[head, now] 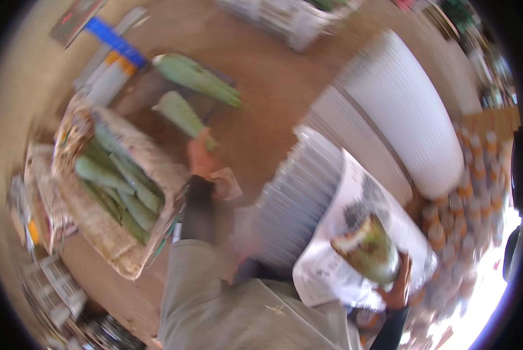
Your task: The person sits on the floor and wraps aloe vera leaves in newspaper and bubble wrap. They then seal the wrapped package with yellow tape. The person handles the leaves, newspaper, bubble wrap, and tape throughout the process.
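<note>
My right hand (396, 282) grips a thick green leaf (370, 256), likely aloe, with its pale, brown-edged cut end turned up. Behind that leaf is a white printed sack or sheet (318, 280). My left hand (203, 155), blurred, is at the narrow end of another green leaf (180, 111); whether its fingers are closed on it cannot be told. A larger green leaf (191, 76) lies just beyond, over a dark flat object. To the left, an open woven sack (108, 247) holds several green leaves (106, 175).
Stacked clear ribbed plastic trays or containers (305, 188) stand before me, with long ribbed white stacks (401, 109) beyond. Many orange-and-clear bottles or jars (454, 214) fill the right side. A second sack (47, 197) is at far left, and a white bundle (283, 19) is at the top.
</note>
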Motion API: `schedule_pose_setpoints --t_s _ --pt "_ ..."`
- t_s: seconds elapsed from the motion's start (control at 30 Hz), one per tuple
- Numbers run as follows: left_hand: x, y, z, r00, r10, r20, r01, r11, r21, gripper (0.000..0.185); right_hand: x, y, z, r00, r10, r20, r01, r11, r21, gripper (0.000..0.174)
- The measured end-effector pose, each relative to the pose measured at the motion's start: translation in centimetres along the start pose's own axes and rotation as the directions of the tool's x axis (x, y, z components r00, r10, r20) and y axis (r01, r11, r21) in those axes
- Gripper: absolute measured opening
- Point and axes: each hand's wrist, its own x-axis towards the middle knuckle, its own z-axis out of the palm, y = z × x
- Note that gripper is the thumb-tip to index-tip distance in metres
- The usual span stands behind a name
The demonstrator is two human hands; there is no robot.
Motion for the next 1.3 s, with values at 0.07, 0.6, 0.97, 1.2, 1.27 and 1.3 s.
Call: schedule_pose_setpoints --t_s 0.07,0.6,0.97,1.2,1.27,1.3 --pt "-1.7 4.7 1.3 0.991 -0.008 0.134 0.031 0.985 -0.168 0.020 0.5 -0.3 -0.6 0.998 0.038 0.040 -0.038 0.999 0.015 0.129" --pt "-41.3 6.8 19.1 0.286 0.342 0.895 -0.889 0.443 0.115 0.028 13.1 -18.4 -11.5 0.830 -0.275 -0.486 0.499 0.755 0.425 0.102" --pt "-44.9 3.3 15.8 -0.453 -0.404 0.795 -0.834 0.507 -0.217 0.060 3.6 -7.6 -9.9 0.893 -0.254 -0.372 0.248 0.967 -0.064 0.100" --pt "-40.5 7.1 10.4 -0.370 -0.542 0.754 -0.924 0.298 -0.239 0.059 -2.4 -1.8 -2.6 0.884 -0.334 -0.326 0.374 0.925 0.066 0.105" --pt "-40.3 6.9 9.7 -0.364 -0.524 0.770 -0.931 0.219 -0.291 0.059 -2.2 -0.8 -1.8 0.864 -0.365 -0.346 0.393 0.919 0.013 0.106" --pt "-40.2 6.5 9.5 -0.368 -0.489 0.791 -0.930 0.183 -0.319 0.057 -2.2 -0.5 -1.6 0.870 -0.367 -0.329 0.396 0.918 0.023 0.106"
